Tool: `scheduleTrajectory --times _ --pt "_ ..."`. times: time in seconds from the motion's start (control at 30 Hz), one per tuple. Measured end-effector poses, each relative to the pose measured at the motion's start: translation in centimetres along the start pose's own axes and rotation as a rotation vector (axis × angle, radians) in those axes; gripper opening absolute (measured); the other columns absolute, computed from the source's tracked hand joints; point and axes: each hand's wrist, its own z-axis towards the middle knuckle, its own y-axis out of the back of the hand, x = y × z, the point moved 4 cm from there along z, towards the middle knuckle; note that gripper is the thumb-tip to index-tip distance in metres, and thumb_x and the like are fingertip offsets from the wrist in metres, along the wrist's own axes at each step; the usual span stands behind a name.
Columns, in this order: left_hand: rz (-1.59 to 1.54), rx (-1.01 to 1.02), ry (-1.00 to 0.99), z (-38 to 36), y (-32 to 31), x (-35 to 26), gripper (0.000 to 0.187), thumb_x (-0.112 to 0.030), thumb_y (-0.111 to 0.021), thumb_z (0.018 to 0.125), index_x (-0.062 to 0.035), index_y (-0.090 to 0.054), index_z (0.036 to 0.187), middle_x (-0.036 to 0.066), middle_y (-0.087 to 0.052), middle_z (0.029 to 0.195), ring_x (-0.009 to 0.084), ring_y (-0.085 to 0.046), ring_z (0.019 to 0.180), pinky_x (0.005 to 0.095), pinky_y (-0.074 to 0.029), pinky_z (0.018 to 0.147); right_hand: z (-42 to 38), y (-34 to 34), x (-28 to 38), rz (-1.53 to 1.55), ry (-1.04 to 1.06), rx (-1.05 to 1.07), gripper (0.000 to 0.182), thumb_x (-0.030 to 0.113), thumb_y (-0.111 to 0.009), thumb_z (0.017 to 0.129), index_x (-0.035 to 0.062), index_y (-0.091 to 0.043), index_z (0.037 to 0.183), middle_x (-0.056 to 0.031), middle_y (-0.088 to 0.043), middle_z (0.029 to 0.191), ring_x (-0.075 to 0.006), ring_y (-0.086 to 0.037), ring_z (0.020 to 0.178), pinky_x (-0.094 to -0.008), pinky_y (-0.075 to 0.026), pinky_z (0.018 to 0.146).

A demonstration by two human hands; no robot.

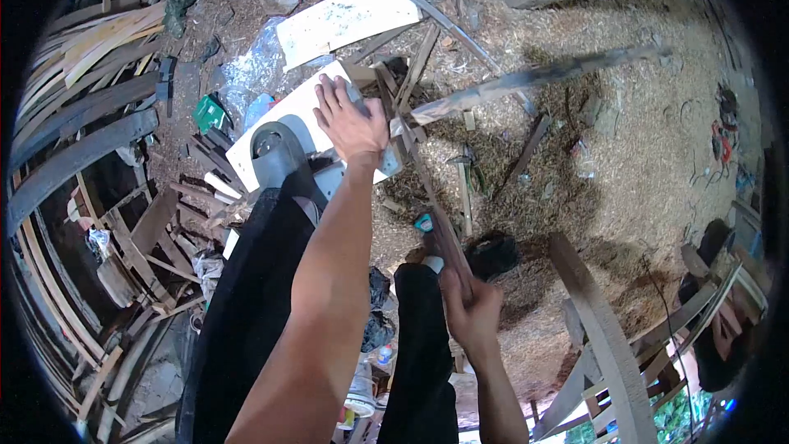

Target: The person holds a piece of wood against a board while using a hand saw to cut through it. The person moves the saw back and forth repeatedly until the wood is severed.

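Left hand (352, 125) lies open, fingers slightly spread, palm down on the white board (246, 156), while the right hand (472, 312) is closed around the near end of the long narrow tool (436, 205). The board, the larger piece, lies tilted across the view on the littered ground, a grey shoe (278, 152) resting on it left of the left hand. The tool slants from the right fist up past the board's right-hand edge; whether they touch is unclear. Among the containers, a white bucket (360, 390) stands between the legs, its contents too small to tell. A green packet (210, 113), closed or open unclear, lies beyond the shoe. Smallest, a little bottle (385, 354) sits near the bucket.
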Motion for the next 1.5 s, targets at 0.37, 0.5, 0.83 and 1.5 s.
scheduleTrajectory --times 0.37,0.5,0.83,1.5 --pt "-0.017 0.091 0.021 -0.2 0.3 0.3 0.072 -0.034 -0.052 0.082 -0.0022 -0.037 0.145 0.015 -0.026 0.157 0.0316 -0.015 0.149 0.0520 -0.011 0.119 9.9 -6.5 2.1 -0.114 -0.043 0.035 0.048 0.042 -0.057 0.093 0.0011 -0.069 0.072 -0.0234 -0.060 0.062 -0.0441 -0.063 0.064 -0.0485 -0.050 0.058" --pt "-0.013 0.052 0.021 -0.1 -0.3 0.0 0.071 -0.033 -0.052 0.081 -0.0017 -0.039 0.143 0.015 -0.027 0.157 0.0320 -0.017 0.148 0.0526 -0.013 0.119 2.3 -2.2 1.1 0.036 -0.014 -0.018 0.027 0.025 -0.063 0.091 -0.0003 -0.072 0.094 -0.0225 -0.064 0.067 -0.0386 -0.069 0.068 -0.0420 -0.053 0.062" --pt "-0.001 0.051 0.018 -0.1 -0.2 0.2 0.071 -0.033 -0.052 0.081 -0.0017 -0.039 0.143 0.016 -0.026 0.157 0.0318 -0.017 0.148 0.0524 -0.012 0.119 8.6 -5.8 -0.1 -0.114 -0.019 0.026 0.039 0.036 -0.062 0.091 0.0005 -0.070 0.076 -0.0226 -0.060 0.060 -0.0383 -0.065 0.059 -0.0428 -0.050 0.053" --pt "-0.028 0.040 0.001 -0.1 0.2 0.0 0.069 -0.031 -0.052 0.080 -0.0011 -0.041 0.141 0.017 -0.027 0.157 0.0327 -0.019 0.147 0.0532 -0.013 0.118 8.1 -4.4 0.9 -0.097 -0.139 0.125 0.040 0.035 -0.063 0.090 -0.0016 -0.069 0.074 -0.0218 -0.059 0.058 -0.0410 -0.064 0.058 -0.0440 -0.051 0.056"
